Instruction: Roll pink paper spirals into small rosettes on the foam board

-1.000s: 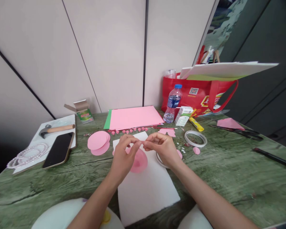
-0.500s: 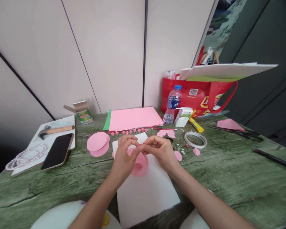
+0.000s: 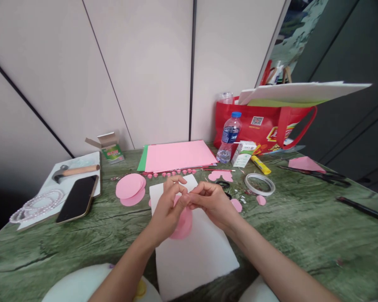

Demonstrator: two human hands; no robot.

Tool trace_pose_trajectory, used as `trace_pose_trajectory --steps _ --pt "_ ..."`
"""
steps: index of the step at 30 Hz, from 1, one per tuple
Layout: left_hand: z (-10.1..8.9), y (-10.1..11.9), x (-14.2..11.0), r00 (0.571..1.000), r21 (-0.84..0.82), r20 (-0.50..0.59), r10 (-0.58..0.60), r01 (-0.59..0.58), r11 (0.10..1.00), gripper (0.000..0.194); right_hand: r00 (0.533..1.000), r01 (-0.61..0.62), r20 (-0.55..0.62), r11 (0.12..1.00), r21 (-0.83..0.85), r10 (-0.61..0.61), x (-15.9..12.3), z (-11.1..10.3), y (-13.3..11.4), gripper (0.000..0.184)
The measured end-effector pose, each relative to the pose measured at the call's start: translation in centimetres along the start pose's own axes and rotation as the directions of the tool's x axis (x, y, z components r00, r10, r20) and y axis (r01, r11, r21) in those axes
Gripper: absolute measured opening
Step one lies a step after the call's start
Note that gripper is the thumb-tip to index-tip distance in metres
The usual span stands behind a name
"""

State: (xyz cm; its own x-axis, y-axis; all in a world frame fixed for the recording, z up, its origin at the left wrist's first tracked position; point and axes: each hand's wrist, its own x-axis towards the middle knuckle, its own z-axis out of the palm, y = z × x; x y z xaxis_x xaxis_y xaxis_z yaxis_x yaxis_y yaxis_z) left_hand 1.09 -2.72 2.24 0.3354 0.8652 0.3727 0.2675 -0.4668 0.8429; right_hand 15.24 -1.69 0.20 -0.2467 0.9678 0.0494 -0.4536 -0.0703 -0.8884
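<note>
A white board point(image 3: 197, 260) is laid centrally, apparently as a work surface. Above it, the left hand point(image 3: 168, 207) and right hand point(image 3: 212, 203) are held together, pink paper point(image 3: 183, 226) seemingly pinched between narrowed fingertips, probably for fine control.

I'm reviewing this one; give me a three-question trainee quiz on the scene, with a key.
1. Multiple choice: Where are the fingertips of the left hand and right hand?
A) Wide apart
B) Close together above the white sheet
C) On the hammer
2. True or false: The phone stands upright inside the red bag.
3. Fill in: The bottle in front of the red bag has a ____ cap.
Key: 1 B; 2 false; 3 blue
</note>
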Motion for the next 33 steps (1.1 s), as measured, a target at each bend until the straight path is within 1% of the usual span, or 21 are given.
trace_pose_trajectory --steps 2,3,5,8,13,16,20,23,27,33 --pt "-0.2 -0.1 0.1 1.000 -0.078 0.004 -0.031 0.031 0.997 0.025 1.000 -0.017 0.006 0.999 0.034 0.017 -0.1 0.1 -0.2 0.018" --pt "-0.3 -0.1 0.1 0.999 -0.119 -0.014 -0.047 0.045 0.992 0.025 1.000 -0.020 0.004 0.999 0.046 0.020 -0.1 0.1 -0.3 0.017" --pt "-0.5 -0.4 0.2 0.994 -0.185 -0.081 -0.077 0.061 0.981 0.024 1.000 -0.014 -0.007 0.998 0.053 0.015 -0.1 0.1 -0.5 0.017" --pt "-0.6 -0.8 0.3 0.983 -0.217 -0.156 -0.096 0.060 0.974 0.020 1.000 -0.005 -0.026 0.999 0.039 0.006 -0.1 0.0 -0.5 0.016" --pt "-0.3 -0.8 0.3 0.978 -0.185 -0.188 -0.095 0.059 0.981 0.020 0.998 0.003 -0.066 0.999 0.035 -0.001 -0.1 0.0 -0.5 0.017" --pt "-0.2 -0.6 0.2 0.974 -0.187 -0.198 -0.112 0.075 0.979 0.016 0.996 0.013 -0.091 0.999 0.032 -0.010 -0.1 0.1 -0.5 0.018" --pt "0.0 -0.5 0.1 0.973 -0.190 -0.185 -0.136 0.100 0.977 0.009 0.995 0.048 -0.094 0.999 0.015 -0.046 -0.1 0.2 -0.4 0.017" --pt "0.1 -0.5 0.0 0.969 -0.178 -0.193 -0.151 0.117 0.977 0.009 0.993 0.080 -0.087 0.997 -0.018 -0.081 -0.2 0.3 -0.3 0.017" --pt "0.1 -0.3 0.0 0.970 -0.106 -0.197 -0.145 0.126 0.986 0.009 0.985 0.129 -0.105 0.987 -0.094 -0.138 -0.2 0.3 -0.2 0.017" --pt "0.1 0.2 0.2 0.975 0.037 -0.208 -0.080 0.089 0.995 0.011 0.975 0.165 -0.117 0.966 -0.198 -0.191 -0.2 0.2 -0.3 0.017"
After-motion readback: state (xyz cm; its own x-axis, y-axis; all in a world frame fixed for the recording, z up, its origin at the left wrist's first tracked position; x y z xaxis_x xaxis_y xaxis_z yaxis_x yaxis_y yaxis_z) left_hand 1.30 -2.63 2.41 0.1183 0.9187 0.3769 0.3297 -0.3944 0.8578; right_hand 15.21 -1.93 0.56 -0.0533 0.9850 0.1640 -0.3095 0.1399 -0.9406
